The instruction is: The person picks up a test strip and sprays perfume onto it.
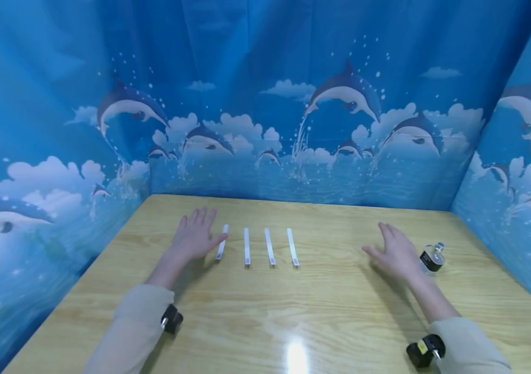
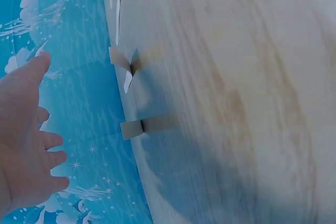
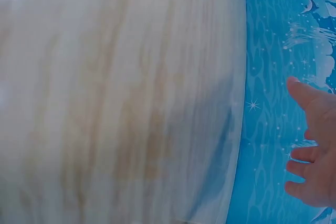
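We note four white strips [image 1: 247,246] in a row on the wooden table [image 1: 330,301], around and left of centre in the head view. Left hand [image 1: 194,239], left of centre: fingers straight, thumb at the leftmost strip; contact, we cannot tell. Right hand [image 1: 398,253], right of centre: fingers extended, bottle [image 1: 432,259] just beside.

One table [image 1: 228,322], apparently, across all views
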Demonstrator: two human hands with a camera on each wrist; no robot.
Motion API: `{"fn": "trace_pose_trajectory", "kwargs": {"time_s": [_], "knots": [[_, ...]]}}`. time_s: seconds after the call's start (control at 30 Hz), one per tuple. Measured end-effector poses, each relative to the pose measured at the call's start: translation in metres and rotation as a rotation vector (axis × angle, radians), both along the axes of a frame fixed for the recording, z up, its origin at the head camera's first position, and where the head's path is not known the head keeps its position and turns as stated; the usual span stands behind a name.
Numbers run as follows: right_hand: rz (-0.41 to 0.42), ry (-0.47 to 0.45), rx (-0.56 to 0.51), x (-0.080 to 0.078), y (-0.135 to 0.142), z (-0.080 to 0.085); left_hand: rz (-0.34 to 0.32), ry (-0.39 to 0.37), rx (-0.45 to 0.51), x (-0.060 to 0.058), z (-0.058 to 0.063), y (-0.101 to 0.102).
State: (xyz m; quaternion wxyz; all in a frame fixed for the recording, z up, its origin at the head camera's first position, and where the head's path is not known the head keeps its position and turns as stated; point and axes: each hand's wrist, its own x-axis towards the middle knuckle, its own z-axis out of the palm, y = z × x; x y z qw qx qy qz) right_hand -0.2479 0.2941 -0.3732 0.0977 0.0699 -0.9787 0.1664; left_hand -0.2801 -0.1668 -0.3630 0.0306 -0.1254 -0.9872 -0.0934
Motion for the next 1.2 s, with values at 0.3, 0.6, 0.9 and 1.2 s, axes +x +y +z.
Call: {"fn": "trace_pose_trajectory", "kwargs": {"time_s": [0.3,0.6,0.9,1.2], "knots": [[-0.065,-0.03,-0.12,0.003,0.007,0.013,0.01,0.056,0.134,-0.009,0.004,-0.01],[-0.09,0.053,-0.19,0.008,0.02,0.021,0.072,-0.085,0.341,-0.008,0.008,-0.021],[-0.121,0.148,-0.273,0.017,0.038,0.03,0.111,-0.116,0.454,-0.006,0.009,-0.028],[-0.144,0.234,-0.331,0.021,0.057,0.034,0.158,-0.109,0.524,0.002,0.007,-0.042]]}}
